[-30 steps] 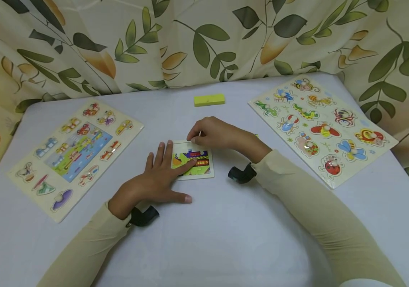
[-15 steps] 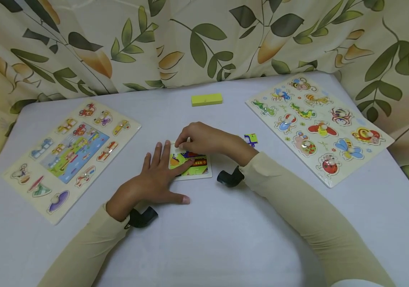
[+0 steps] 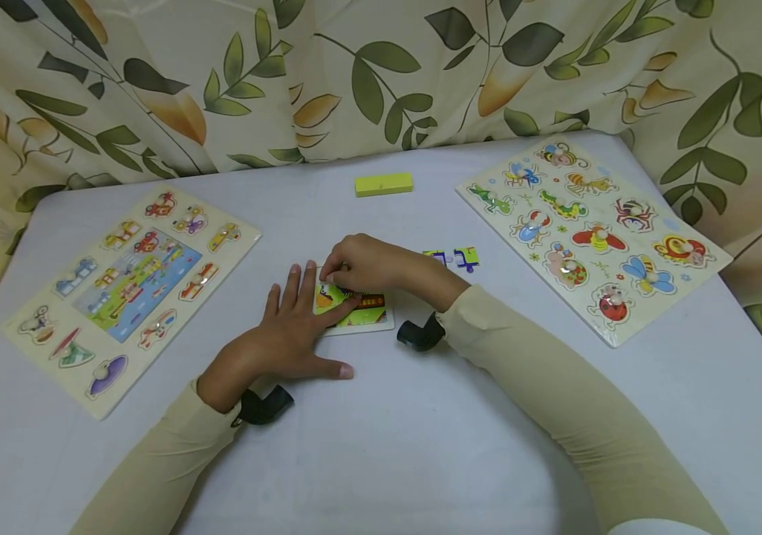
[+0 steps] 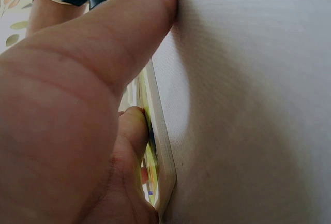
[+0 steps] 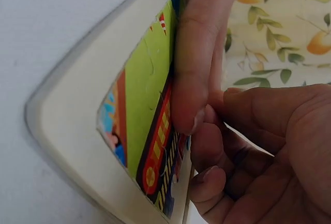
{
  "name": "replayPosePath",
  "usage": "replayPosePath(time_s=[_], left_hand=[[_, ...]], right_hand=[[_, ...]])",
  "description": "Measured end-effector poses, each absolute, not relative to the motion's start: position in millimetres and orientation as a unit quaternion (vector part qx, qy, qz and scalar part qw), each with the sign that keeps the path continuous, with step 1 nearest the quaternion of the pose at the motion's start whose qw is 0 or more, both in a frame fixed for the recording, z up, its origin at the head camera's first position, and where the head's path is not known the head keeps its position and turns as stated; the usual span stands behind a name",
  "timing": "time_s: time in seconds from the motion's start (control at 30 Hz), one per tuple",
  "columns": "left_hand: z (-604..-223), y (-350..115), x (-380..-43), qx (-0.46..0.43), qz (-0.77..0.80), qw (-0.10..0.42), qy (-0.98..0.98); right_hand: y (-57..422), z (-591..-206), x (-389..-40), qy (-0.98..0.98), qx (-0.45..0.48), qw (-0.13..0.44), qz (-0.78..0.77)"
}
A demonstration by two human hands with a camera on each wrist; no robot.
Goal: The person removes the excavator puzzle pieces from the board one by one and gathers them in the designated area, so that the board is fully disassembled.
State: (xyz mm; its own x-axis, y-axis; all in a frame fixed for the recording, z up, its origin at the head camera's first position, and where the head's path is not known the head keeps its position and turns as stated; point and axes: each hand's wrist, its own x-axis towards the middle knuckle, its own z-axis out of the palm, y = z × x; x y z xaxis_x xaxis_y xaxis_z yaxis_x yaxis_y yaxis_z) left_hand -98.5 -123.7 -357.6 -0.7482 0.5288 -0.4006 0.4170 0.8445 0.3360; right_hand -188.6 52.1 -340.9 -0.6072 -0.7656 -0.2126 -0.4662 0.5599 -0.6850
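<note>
A small jigsaw puzzle in a white tray (image 3: pixel 391 325) lies mid-table, its picture green with red and a yellow-black striped band (image 5: pixel 168 167). My left hand (image 3: pixel 290 334) lies spread with straight fingers over the tray's left side, its index finger reaching across the picture. At the tray's upper left, my right hand (image 3: pixel 374 264) has curled fingers and thumb pinching a puzzle piece, mostly hidden; a dark blue bit (image 5: pixel 239 157) shows between the fingers. Two loose puzzle pieces, one (image 3: pixel 467 258) fully visible and another (image 3: pixel 437 257) partly behind the right wrist, lie right of the tray.
A yellow block (image 3: pixel 384 184) sits behind the tray. On the left lies a vehicle peg puzzle board (image 3: pixel 130 357); an insect peg board (image 3: pixel 645 308) lies on the right. A leaf-patterned curtain (image 3: pixel 381 44) hangs along the table's back edge.
My right hand has moved left and slightly down along the tray's top edge to its upper left, uncovering the loose pieces. The left hand stays in place on the tray.
</note>
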Motion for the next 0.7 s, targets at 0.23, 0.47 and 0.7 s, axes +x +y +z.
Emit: replayPosePath(time_s=[0.23, 0.47, 0.7], left_hand=[[-357.4, -123.1, -98.7, 0.254, 0.113, 0.249, 0.928], [-355.7, -122.3, -98.7, 0.255, 0.115, 0.254, 0.926], [-355.7, -122.3, -99.4, 0.248, 0.109, 0.257, 0.928]], right_hand=[[51.2, -342.7, -189.0, 0.842, -0.361, 0.265, -0.301], [52.1, -341.6, -188.9, 0.842, -0.354, 0.274, -0.301], [51.8, -340.0, -188.8, 0.842, -0.353, 0.276, -0.301]])
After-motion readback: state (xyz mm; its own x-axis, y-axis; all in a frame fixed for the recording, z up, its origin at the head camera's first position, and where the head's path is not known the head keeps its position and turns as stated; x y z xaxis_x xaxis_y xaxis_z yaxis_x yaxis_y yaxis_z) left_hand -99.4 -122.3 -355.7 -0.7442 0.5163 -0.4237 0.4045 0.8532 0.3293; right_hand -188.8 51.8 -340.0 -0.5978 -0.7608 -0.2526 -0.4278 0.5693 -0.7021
